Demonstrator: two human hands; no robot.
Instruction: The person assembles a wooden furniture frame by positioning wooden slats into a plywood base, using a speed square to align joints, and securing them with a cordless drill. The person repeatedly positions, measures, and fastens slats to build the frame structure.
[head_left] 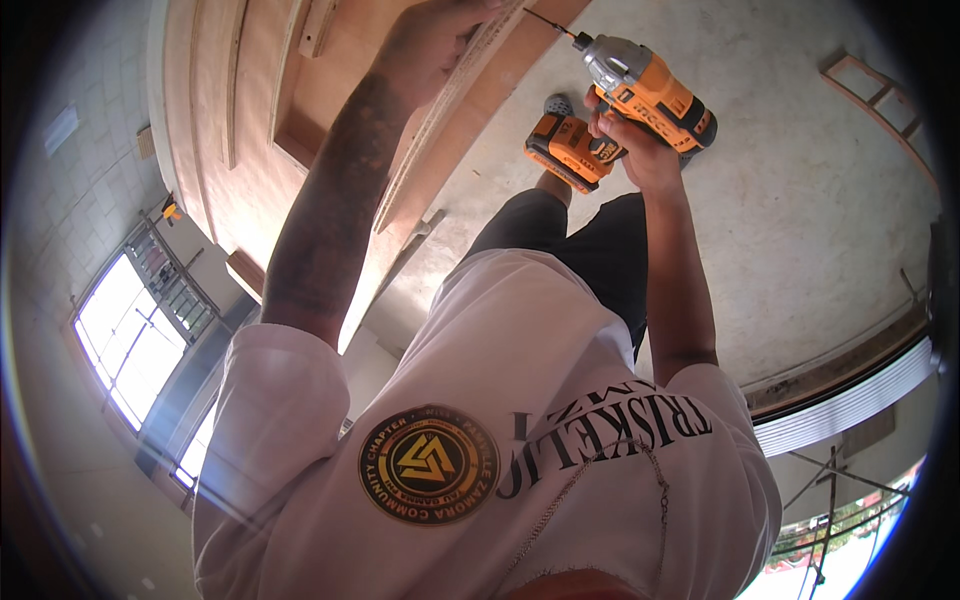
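My right hand [640, 145] is wrapped round the handle of an orange and black cordless drill driver [655, 90]. Its battery pack [568, 150] hangs toward my legs, and its long thin bit [548, 22] points up and left. The bit's tip is close to the edge of a plywood panel [440, 125]; whether it touches, I cannot tell. At the top, my left hand [435, 50] rests against that panel with its fingers curled near the edge. The picture's upper rim cuts off part of this hand, and what its fingers hold is hidden.
The plywood structure [240, 120] with wooden strips fills the upper left. Beneath me is a concrete floor [780, 230]; a small wooden frame [880, 95] lies on it at far right. A barred window [140, 330] is at left, and a corrugated metal sheet [850, 400] at right.
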